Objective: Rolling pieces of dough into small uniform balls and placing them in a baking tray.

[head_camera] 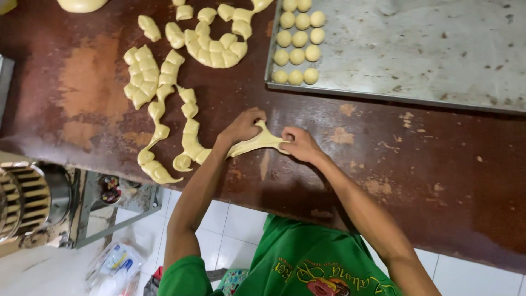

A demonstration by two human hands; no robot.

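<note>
A long rope of pale yellow dough [189,137] snakes across the dark brown table [383,164], pinched into segments along its length. My left hand [242,126] and my right hand [300,143] both grip the near end of this rope [262,140] and stretch it between them just above the tabletop. More segmented dough [213,49] curls in an arc farther back, and a cluster of cut pieces [143,77] lies to the left.
A worn metal baking tray [416,55] sits at the back right, with several small dough balls [298,41] in rows at its left end. Below the table edge are white floor tiles [230,225] and a metal machine [33,197] at left.
</note>
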